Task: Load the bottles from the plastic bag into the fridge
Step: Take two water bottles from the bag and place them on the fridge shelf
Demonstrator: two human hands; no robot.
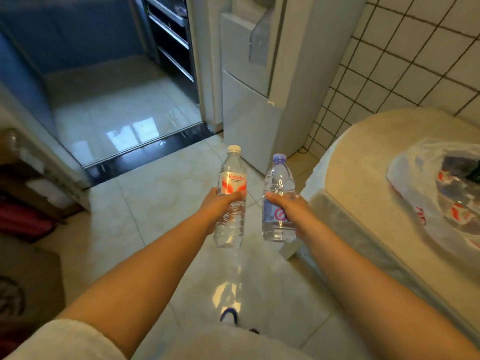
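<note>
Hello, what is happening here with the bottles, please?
A person holds one water bottle upright in each hand above the tiled floor. The left hand grips the red-label bottle with a white cap; the right hand grips the purple-cap bottle. The fridge stands ahead beside the tiled wall, and its door looks closed. To the right, the plastic bag lies on the counter with more bottles still inside. Neither held bottle has reached the fridge yet.

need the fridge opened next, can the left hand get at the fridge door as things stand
Probably not yet: the left hand grips a bottle, and the closed fridge door stands well ahead of it.
</note>
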